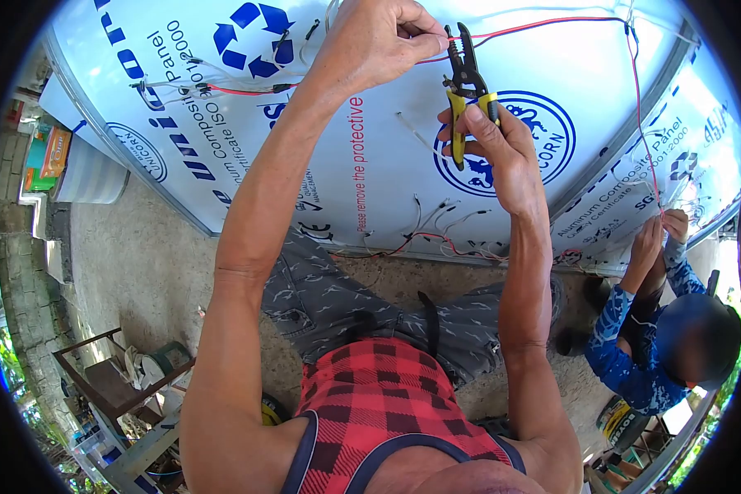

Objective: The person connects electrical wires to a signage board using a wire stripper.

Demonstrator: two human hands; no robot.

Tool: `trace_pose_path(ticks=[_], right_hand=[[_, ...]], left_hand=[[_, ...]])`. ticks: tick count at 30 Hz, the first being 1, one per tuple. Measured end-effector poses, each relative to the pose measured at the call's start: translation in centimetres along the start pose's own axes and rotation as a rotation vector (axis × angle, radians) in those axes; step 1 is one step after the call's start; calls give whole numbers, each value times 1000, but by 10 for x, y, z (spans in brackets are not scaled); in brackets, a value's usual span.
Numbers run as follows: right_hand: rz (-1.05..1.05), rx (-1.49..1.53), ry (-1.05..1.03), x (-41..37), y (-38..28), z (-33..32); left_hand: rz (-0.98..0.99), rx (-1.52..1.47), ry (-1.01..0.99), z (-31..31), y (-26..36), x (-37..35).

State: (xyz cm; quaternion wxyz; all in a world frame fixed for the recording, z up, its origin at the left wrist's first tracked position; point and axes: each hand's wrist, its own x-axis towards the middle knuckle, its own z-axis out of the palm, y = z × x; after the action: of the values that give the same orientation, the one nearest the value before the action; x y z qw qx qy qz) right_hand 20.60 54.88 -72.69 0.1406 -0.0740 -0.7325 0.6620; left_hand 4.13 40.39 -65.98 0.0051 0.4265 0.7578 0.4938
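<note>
Two hands are up at the white panel [370,156]. My left hand [379,45] pinches the red wire [543,25], fingers [413,23] pressed together on it. My right hand [496,144] squeezes the yellow handles of the pliers [467,82]. The wire runs sideways, off to the right of my left fingers. The pliers stand up and down across it, just beside those fingers.
</note>
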Motion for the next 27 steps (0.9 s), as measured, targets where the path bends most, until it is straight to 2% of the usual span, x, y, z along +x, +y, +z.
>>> trace_pose_path(ticks=[10, 23, 27], right_hand=[[-55, -150, 105, 0, 2, 7], [-87, -250, 143, 3, 1, 12], [-109, -371, 135, 4, 1, 12]], left_hand=[[-20, -22, -15, -4, 8, -3], [0, 3, -3, -5, 11, 0], [-20, 47, 27, -1, 8, 3]])
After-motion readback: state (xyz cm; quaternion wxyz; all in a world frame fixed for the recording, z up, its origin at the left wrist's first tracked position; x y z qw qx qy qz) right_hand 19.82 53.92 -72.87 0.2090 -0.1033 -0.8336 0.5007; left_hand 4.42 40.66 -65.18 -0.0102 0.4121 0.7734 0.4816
